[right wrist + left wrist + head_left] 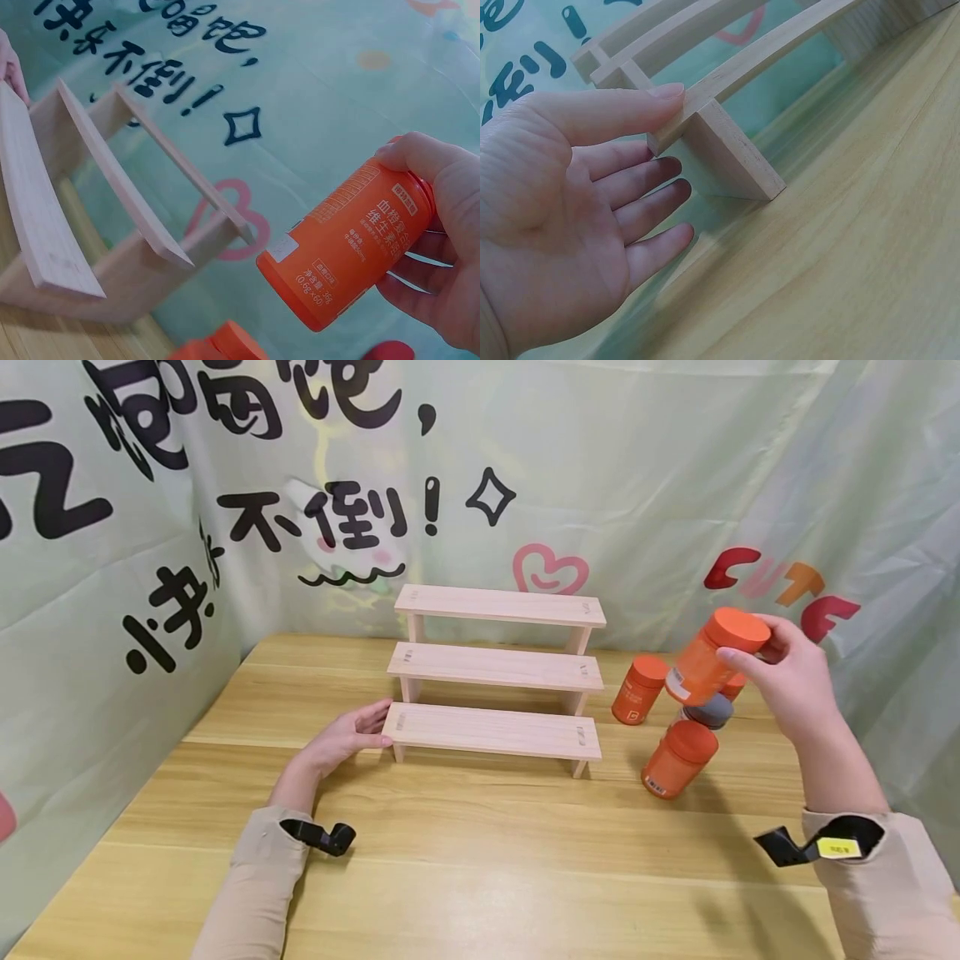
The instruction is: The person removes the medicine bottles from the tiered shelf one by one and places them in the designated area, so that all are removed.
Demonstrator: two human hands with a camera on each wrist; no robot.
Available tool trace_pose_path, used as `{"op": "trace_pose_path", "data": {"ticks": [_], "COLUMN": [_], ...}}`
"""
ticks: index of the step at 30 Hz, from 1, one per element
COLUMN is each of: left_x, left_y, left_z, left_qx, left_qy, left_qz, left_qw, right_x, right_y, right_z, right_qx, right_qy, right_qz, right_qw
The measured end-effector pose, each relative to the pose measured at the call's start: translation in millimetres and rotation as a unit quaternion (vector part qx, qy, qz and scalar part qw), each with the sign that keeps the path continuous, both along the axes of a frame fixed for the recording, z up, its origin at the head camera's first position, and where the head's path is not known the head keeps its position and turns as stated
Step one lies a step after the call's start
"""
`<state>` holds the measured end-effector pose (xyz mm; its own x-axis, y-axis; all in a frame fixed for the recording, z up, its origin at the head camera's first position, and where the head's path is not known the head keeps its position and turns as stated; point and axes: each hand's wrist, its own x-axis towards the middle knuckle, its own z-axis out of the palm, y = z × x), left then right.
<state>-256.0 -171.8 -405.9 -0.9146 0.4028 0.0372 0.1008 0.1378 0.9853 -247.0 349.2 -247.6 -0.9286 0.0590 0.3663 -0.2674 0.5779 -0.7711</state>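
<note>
A three-tier wooden step shelf (491, 731) stands on the table. At the left end of its lowest board, my left hand (341, 742) holds the corner between thumb and index finger; the other fingers (656, 206) are spread loosely below. My right hand (795, 672) grips an orange bottle (701, 664) by its capped end, raised and tilted above the other bottles. White print and a small white label show on this bottle (349, 244) in the right wrist view. Beneath it stand an orange bottle (678, 760) and a grey-lidded bottle (708, 712), partly hidden.
Another orange bottle (639, 692) stands right of the shelf, and one more orange lid (733, 685) shows behind the held bottle. A printed cloth backdrop (645, 468) hangs behind and beside the wooden table (450, 860). Each sleeve carries a black wrist camera mount (318, 837).
</note>
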Motion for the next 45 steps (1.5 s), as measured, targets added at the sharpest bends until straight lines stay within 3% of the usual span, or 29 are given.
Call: {"op": "trace_pose_path", "data": {"ticks": [9, 22, 29, 45], "left_x": [-0.7, 0.0, -1.1, -1.0], "left_y": [0.3, 0.1, 0.5, 0.7], "left_z": [0.6, -0.5, -1.4, -1.5], "left_qx": [-0.003, -0.001, 0.000, -0.002], "left_qy": [0.002, 0.001, -0.004, -0.006], "left_qz": [0.002, 0.001, 0.005, 0.003], "left_qw": [1.0000, 1.0000, 1.0000, 1.0000], "right_x": [6.1, 13.7, 17.8, 19.8], "right_y": [33.5, 73.8, 85.9, 95.1], "right_z": [-4.2, -31.7, -46.2, -77.2], "right_qx": [0.010, 0.022, 0.036, 0.040], "right_qy": [-0.016, -0.050, -0.066, -0.082], "right_qz": [-0.041, -0.074, -0.092, -0.092], "right_qw": [0.999, 0.996, 0.993, 0.992]}}
